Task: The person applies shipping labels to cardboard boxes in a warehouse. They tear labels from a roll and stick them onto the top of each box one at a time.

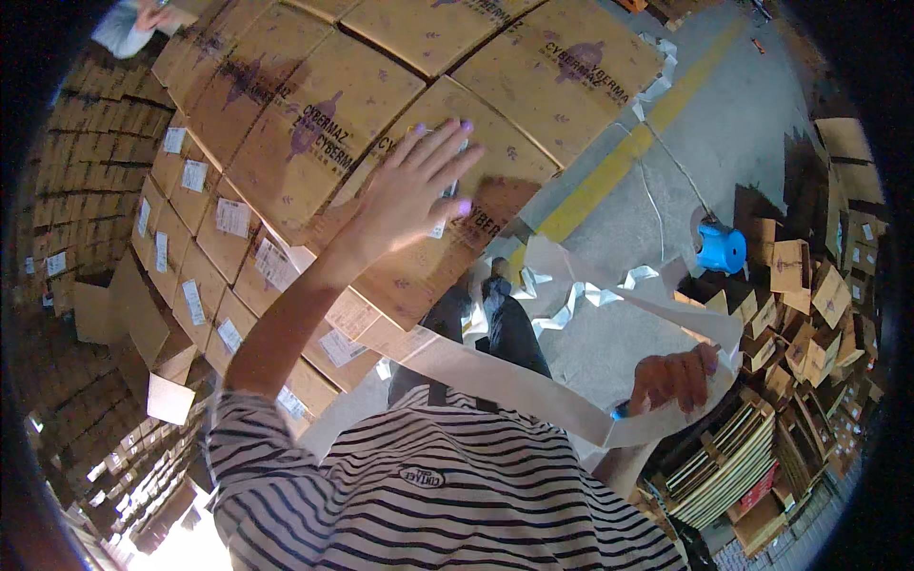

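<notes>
My left hand (418, 189) lies flat, fingers spread, over the top of a printed cardboard carton (514, 153). A small pale item (451, 189) peeks out from under its fingers; the hand covers most of it and I cannot tell what it is. My right hand (671, 385) is curled at a long, translucent white strip (493, 371), which looks like label backing. This strip runs from the carton's near side across my body and loops around the right hand. A bit of blue (620, 412) shows beside that hand, too small to name.
Stacked cartons (321, 128) bear white labels (233, 217) on their sides. Crumpled strip (571, 307) lies on the concrete floor by my feet. A blue plastic stool (721, 248), open cartons (789, 268) and flattened cardboard (728, 464) stand right. Another person's hand (150, 16) shows top left.
</notes>
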Available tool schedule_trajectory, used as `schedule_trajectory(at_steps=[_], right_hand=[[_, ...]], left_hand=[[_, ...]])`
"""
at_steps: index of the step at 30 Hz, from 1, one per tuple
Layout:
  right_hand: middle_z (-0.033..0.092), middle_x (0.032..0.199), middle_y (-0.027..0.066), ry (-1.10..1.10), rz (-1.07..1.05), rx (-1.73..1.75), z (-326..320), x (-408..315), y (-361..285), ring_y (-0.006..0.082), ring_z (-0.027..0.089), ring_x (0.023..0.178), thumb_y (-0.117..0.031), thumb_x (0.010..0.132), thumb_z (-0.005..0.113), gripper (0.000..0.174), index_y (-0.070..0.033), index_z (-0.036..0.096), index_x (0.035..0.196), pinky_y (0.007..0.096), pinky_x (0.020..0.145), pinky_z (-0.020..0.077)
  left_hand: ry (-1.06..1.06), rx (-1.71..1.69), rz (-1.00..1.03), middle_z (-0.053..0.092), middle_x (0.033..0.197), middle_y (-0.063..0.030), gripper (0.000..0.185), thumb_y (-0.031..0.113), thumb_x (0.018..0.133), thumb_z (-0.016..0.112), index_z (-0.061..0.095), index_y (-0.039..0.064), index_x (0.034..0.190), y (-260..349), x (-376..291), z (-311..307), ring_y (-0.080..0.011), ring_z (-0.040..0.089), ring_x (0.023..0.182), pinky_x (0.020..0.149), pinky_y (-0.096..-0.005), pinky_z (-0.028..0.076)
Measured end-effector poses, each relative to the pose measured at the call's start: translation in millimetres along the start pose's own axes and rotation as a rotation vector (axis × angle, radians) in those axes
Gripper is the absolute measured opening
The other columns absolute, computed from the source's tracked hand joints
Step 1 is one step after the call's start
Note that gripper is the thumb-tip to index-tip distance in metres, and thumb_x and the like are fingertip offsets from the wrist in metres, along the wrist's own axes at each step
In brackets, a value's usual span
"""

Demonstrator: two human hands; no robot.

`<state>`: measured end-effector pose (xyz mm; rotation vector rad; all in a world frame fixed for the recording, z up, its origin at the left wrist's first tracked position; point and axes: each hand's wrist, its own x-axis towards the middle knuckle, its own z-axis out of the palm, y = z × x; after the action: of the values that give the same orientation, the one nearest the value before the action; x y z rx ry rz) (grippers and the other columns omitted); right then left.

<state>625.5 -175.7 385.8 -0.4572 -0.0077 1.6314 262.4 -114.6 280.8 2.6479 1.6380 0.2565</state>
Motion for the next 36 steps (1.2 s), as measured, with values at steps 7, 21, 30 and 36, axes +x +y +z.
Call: schedule_trajectory(at_steps=[7,21,30,36], right_hand=[[0.066,0.091,0.0013,0.191,-0.149,-1.189,45.4,49.9,43.6,0.004,0.057,0.073,-0.017,0.098,0.056,0.021,0.0,0.065,0.107,0.0196,0.06,0.0449],[0.067,0.072,0.0074,-0.585,0.197,-1.396,67.8,25.8,140.5,0.0148,0.062,0.061,-0.011,0.09,0.064,0.012,0.0,0.068,0.094,0.0286,0.057,0.0469],[0.064,0.068,0.0084,-0.889,0.397,-1.596,65.2,40.9,175.3,0.0081,0.049,0.053,-0.014,0.091,0.064,0.017,0.001,0.069,0.098,0.0251,0.05,0.0389],[0.062,0.065,0.0058,0.066,0.232,-0.933,35.9,32.5,141.6,0.0161,0.063,0.062,-0.018,0.091,0.064,0.02,0.001,0.064,0.093,0.0263,0.054,0.0472]], left_hand=[[-0.083,-1.607,-0.563,0.058,0.125,-0.0139,0.064,0.033,0.094,0.057,0.031,0.005,0.145,71.4,38.9,-101.8,-0.0206,0.056,0.108,0.089,-0.0326,0.044],[-0.011,-0.824,-0.084,0.059,0.123,-0.0136,0.052,0.02,0.08,0.074,0.056,0.008,0.128,33.9,-20.7,-164.2,-0.0263,0.059,0.109,0.087,-0.031,0.049],[-0.29,-1.098,-0.129,0.068,0.085,-0.0079,0.026,0.022,0.092,0.062,0.067,0.003,0.109,-106.0,-33.5,-139.1,-0.0109,0.056,0.072,0.065,-0.0284,0.047],[0.715,0.321,-0.318,0.066,0.109,-0.0114,0.028,0.01,0.089,0.061,0.063,0.004,0.116,-189.8,-16.5,-170.9,-0.0211,0.065,0.088,0.076,-0.0302,0.052]])
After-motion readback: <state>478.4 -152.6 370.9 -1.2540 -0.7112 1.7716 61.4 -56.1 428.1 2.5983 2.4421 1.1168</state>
